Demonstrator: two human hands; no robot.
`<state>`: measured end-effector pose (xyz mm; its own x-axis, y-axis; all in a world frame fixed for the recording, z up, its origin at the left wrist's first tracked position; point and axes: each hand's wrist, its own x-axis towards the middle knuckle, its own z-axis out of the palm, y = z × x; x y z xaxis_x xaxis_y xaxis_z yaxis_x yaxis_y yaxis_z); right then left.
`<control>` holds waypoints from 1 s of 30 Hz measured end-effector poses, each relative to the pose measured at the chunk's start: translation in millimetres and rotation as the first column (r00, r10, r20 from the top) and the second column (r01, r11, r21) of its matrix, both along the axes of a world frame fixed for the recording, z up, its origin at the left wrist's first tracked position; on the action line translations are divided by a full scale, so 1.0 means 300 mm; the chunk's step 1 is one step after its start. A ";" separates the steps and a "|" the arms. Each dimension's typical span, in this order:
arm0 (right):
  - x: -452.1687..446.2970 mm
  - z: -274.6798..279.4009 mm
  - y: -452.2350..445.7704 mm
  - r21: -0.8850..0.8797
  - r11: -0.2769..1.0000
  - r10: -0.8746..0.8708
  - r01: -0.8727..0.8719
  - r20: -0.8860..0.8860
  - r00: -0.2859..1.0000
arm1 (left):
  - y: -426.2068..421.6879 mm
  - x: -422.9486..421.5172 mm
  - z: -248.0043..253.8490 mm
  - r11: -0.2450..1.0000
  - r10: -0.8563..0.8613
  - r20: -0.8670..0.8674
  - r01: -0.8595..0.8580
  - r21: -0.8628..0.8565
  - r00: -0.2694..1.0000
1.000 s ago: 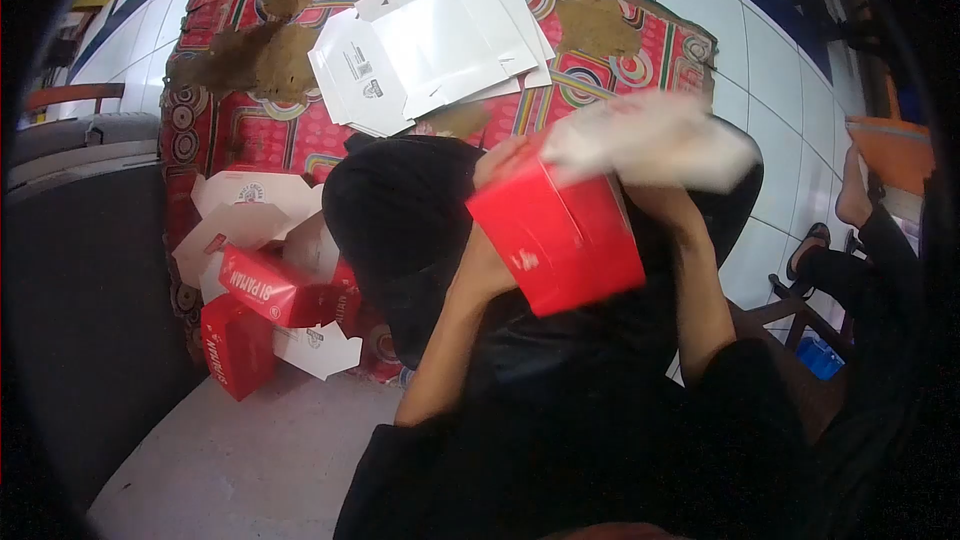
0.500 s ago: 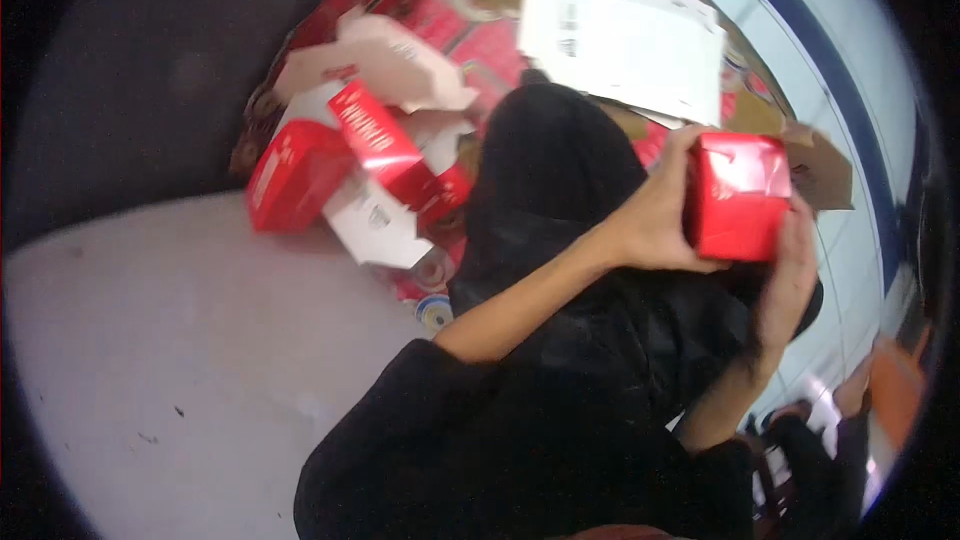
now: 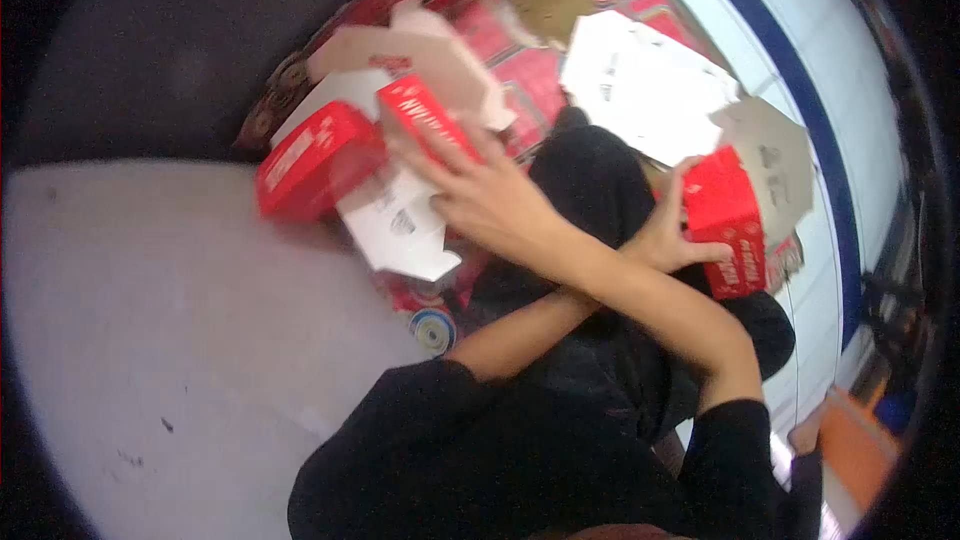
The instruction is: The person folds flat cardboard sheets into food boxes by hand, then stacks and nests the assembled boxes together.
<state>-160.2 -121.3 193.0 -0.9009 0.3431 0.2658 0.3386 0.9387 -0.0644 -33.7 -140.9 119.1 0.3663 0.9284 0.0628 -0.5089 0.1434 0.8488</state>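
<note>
My left hand (image 3: 668, 237) grips a red cardboard box (image 3: 728, 225) with white lettering; its pale flaps stand open on the far side. My right arm crosses over the left one. Blurred by motion, my right hand (image 3: 495, 195) has its fingers spread over a pile of boxes, close to a narrow red box (image 3: 425, 112) with white print; whether it touches that box I cannot tell. Left of it lies another red box (image 3: 315, 160). White flaps (image 3: 400, 225) and pale flaps (image 3: 415, 55) of opened boxes stick out around the pile.
White flat cardboard sheets (image 3: 645, 80) lie beyond my knee on a red patterned mat (image 3: 530, 90). A dark panel (image 3: 180, 50) stands at the upper left, above a pale surface (image 3: 190, 340). White floor tiles with a blue stripe (image 3: 820, 130) run along the right.
My right hand has let go of the box at the right and swung left across my left arm to the pile. My left hand has turned that box, so its open flaps now show.
</note>
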 end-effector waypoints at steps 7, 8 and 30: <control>0.016 0.215 -0.019 -0.358 0.866 0.198 -0.349 -0.394 0.897 | 0.012 0.025 -0.061 0.999 0.023 -0.117 -0.028 -0.039 0.993; 0.029 0.265 -0.037 -0.355 0.885 0.154 -0.303 -0.392 0.907 | 0.009 0.029 -0.049 0.998 0.013 -0.110 -0.020 -0.067 0.994; 1.315 0.265 -0.508 -0.830 0.548 -0.806 0.102 -0.557 -0.201 | -0.065 0.010 0.118 0.933 0.252 -0.641 -0.007 0.359 0.725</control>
<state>234.4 -273.6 272.4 0.4747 0.8548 0.2096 -0.0346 0.2561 -0.9660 -30.6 -160.2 154.6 0.3022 0.9427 0.1414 0.2146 -0.2119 0.9534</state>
